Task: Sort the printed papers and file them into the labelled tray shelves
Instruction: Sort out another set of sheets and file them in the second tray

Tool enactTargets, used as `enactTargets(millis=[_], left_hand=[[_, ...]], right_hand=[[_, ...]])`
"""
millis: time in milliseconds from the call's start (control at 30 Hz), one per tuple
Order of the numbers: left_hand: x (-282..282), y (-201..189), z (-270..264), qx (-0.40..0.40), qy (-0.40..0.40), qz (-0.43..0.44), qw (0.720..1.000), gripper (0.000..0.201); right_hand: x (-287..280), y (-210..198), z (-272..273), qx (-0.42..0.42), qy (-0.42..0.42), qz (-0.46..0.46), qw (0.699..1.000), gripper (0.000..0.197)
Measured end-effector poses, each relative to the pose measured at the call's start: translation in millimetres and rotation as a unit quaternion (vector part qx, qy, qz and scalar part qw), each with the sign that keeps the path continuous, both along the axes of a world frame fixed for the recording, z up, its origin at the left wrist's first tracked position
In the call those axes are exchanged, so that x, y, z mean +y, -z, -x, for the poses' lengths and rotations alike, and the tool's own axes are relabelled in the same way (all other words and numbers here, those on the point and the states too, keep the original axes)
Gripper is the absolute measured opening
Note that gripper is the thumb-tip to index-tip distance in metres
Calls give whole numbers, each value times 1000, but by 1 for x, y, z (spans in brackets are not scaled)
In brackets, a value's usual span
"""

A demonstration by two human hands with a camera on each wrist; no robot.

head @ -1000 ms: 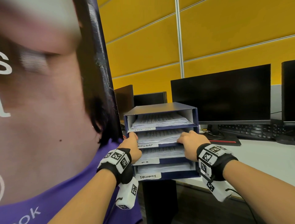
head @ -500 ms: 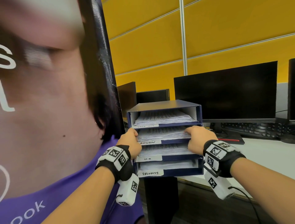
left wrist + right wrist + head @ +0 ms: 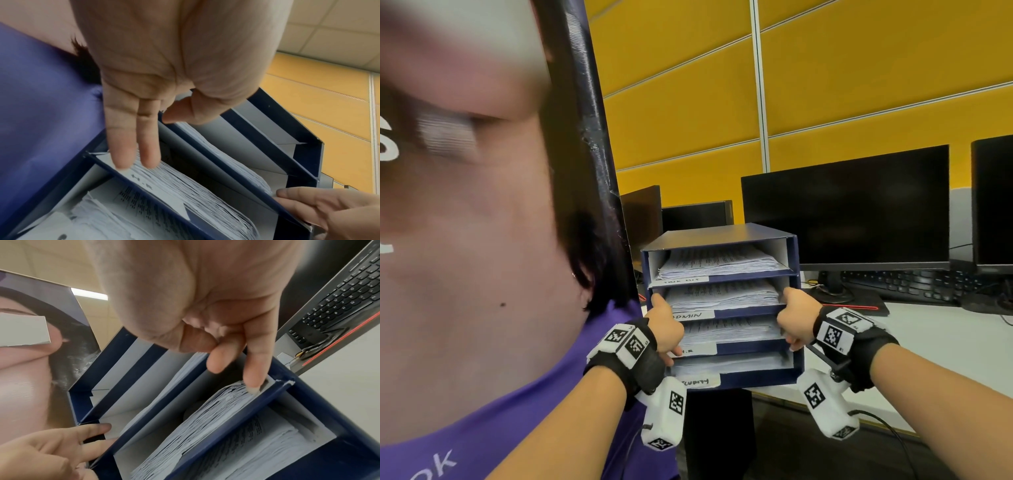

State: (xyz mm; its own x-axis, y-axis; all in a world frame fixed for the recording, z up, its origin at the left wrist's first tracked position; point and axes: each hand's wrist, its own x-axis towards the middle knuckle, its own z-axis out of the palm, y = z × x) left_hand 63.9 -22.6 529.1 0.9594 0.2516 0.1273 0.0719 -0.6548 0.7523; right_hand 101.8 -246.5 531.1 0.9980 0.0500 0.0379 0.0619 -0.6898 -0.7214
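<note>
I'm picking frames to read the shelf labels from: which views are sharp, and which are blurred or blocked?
Head view: tray shelves fairly sharp, labels partly readable, a blurred poster fills the left. Left wrist view: left hand blocks the top, papers soft. Right wrist view: right hand looms, bent edges.

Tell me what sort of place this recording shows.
Most likely an office or computer room: dark monitors and a keyboard on a white desk, yellow wall panels, and a blue paper tray with labelled shelves.
</note>
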Motion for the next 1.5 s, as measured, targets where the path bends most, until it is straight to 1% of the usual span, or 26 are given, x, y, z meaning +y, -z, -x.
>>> enactTargets(millis=[100, 300, 500, 567, 633, 667, 733, 800, 867, 933, 1000, 1067, 1100, 1167, 1233, 1267, 1367, 1500], left_hand=[[0, 2, -2, -11, -4, 2, 1000, 65], [4, 5, -7, -21, -5, -10, 1000, 63], [3, 2, -6, -18, -8, -13, 1000, 57], [3, -1, -4, -16, -11, -10, 1000, 55], [4, -5, -1, -12, -6, -7, 1000, 50], [5, -8, 1, -15, -7, -9, 1000, 46], [11, -17, 4, -63, -35, -27, 997, 33], [18, -29, 11, -128, -89, -51, 986, 22], [23, -41, 16, -154, -112, -70, 979, 24], [23, -48, 16, -135, -91, -78, 984, 41], [20, -52, 15, -98, -59, -90, 989, 58], [16, -52, 12, -60, -37, -104, 992, 65], [14, -52, 11, -44, -29, -109, 993, 62], [11, -52, 7, -19, -20, -123, 992, 51], [10, -52, 5, -1, -17, -127, 992, 39], [9, -51, 4, 5, -15, -119, 993, 37], [8, -49, 0, 12, -2, -72, 997, 46], [8, -47, -1, 4, 1, -31, 1000, 50]], right_hand=[[-2, 3, -3, -8, -3, -26, 1000, 33], [-3, 5, -6, -23, -14, -27, 999, 46], [-6, 3, -5, -21, -25, 9, 999, 54], [-6, 2, -4, -19, -30, 37, 999, 58], [-6, 2, -3, -19, -30, 70, 997, 63], [-7, 1, -3, -28, -28, 69, 997, 64], [-10, -2, 1, -80, -14, 53, 995, 61], [-12, -11, 6, -164, 16, 56, 985, 46], [-14, -22, 11, -224, 47, 50, 972, 35], [-14, -30, 16, -246, 57, 54, 966, 39], [-11, -36, 21, -237, 48, 87, 966, 46], [-7, -39, 21, -206, 28, 125, 970, 45], [-5, -40, 20, -189, 18, 140, 972, 42], [-1, -41, 18, -154, 3, 158, 975, 43], [2, -41, 16, -140, -2, 164, 977, 46], [2, -41, 15, -140, -1, 163, 977, 46], [2, -40, 11, -147, 9, 152, 977, 45], [1, -38, 8, -157, 6, 148, 976, 46]])
